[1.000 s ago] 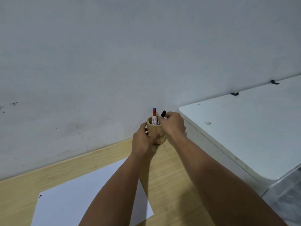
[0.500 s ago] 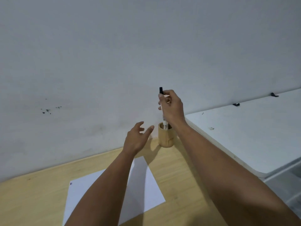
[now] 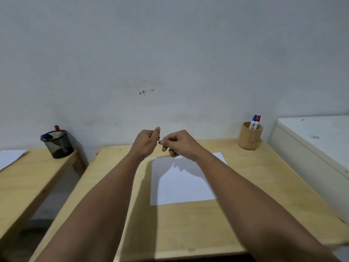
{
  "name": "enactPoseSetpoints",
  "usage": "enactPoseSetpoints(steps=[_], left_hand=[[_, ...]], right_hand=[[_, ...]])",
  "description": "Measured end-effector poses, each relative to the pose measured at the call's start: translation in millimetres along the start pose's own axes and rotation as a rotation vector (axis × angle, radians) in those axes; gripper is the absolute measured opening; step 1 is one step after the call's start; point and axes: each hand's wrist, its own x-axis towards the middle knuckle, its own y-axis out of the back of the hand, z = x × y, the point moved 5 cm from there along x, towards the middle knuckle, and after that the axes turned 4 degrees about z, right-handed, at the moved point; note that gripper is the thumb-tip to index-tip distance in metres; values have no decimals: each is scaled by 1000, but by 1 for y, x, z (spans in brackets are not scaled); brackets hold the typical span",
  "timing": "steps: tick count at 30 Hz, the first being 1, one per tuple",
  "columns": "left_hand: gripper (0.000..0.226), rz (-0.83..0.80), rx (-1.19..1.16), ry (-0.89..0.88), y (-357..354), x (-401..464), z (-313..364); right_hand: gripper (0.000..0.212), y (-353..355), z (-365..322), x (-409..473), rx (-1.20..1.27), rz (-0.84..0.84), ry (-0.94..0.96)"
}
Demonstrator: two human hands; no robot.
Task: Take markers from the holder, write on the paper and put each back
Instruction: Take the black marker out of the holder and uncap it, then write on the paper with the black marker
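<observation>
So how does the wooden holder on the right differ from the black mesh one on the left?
The wooden holder is tan, solid-walled and upright on the desk with the paper; the mesh holder is black, see-through and looks tilted on the neighbouring desk. Both are round cups holding markers, by the wall.

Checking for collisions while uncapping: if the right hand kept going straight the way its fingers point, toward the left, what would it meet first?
The left hand, almost at once. The right hand already nearly touches it fingertip to fingertip around the marker above the paper; exact depth is unclear.
</observation>
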Motion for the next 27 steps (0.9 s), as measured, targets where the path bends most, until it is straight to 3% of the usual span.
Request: enactPoseSetpoints(steps=[6,11,15,17,23,25,27], left_hand=[[61,46,121,40,29,3,-31],[61,206,387,52,57,17,-77],[53,-11,903,5,45,19,-104],[48,-84,1035,-44,29,17,-105],[49,-112,1112,-137,10,17,-114],[50,-102,1063,-101,10,16,-114],[51,-55,981,-48,17,12,-110]], right_hand=[[20,-37,3,22,-171,26,122],[8,-23,44,35,-224,95,94],[21,0,76,39,152,207,-114],[20,2,81,42,355,212,-198],[36,7,76,43,887,168,-334],[27,10,73,41,911,159,-309],[9,12,72,40,784,191,-292]])
